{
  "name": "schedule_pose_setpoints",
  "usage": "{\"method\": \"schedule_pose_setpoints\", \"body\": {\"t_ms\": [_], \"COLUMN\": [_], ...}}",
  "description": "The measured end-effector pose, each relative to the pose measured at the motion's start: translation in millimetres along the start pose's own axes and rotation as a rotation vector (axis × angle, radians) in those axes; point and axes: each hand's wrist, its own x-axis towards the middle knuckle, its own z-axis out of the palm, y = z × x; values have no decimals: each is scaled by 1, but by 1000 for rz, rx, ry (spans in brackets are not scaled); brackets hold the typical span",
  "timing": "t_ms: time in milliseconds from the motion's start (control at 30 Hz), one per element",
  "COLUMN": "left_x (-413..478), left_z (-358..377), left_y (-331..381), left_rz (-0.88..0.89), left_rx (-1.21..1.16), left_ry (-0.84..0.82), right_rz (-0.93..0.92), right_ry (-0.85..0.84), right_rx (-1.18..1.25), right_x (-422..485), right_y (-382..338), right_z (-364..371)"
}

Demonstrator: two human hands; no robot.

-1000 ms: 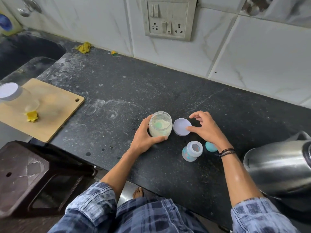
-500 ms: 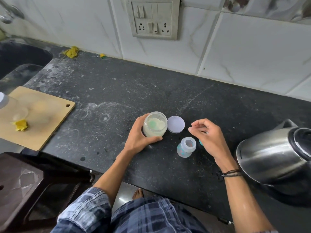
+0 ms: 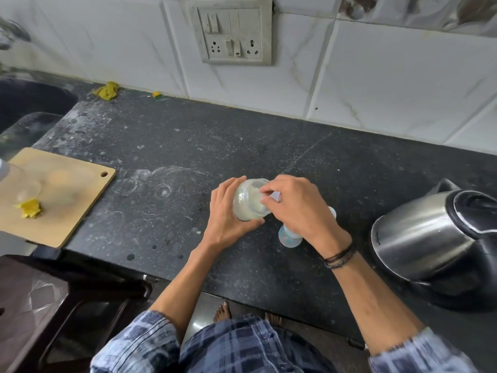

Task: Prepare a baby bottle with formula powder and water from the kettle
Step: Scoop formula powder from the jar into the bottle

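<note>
1. The left hand (image 3: 228, 214) is wrapped round the formula jar (image 3: 248, 203), tipping its mouth toward 3 o'clock. My read is that this gives the other hand easy reach inside.
2. The right hand (image 3: 301, 208) hovers over that mouth, fingertips (image 3: 265, 193) curled at the rim (whether they pinch a scoop, I cannot tell).
3. The baby bottle (image 3: 287, 236) stands on the counter (image 3: 242, 146) at the jar's 4 o'clock, half hidden under the right wrist and handy for filling.
4. The kettle (image 3: 419, 238) sits at 3 o'clock, apart from both hands.
5. The count: one jar, one bottle, one kettle, and one cutting board (image 3: 67, 195) off at 9 o'clock.
</note>
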Motion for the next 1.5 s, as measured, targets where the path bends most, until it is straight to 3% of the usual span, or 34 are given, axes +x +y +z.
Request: {"method": "schedule_pose_setpoints", "body": {"t_ms": [467, 667, 867, 1167, 1500], "left_x": [-20, -20, -22, -17, -11], "left_z": [8, 10, 15, 19, 22], "left_y": [7, 9, 7, 3, -9], "left_rz": [48, 97, 114, 114, 94], "left_rx": [26, 64, 49, 43, 4], "left_ry": [28, 24, 16, 1, 9], "right_rz": [121, 221, 151, 128, -15], "right_ry": [-514, -615, -669, -623, -198], "right_rx": [-416, -481, -473, -395, -195], "right_x": [18, 23, 19, 19, 8], "right_y": [-9, -9, -1, 5, 18], "right_z": [25, 29, 23, 20, 18]}}
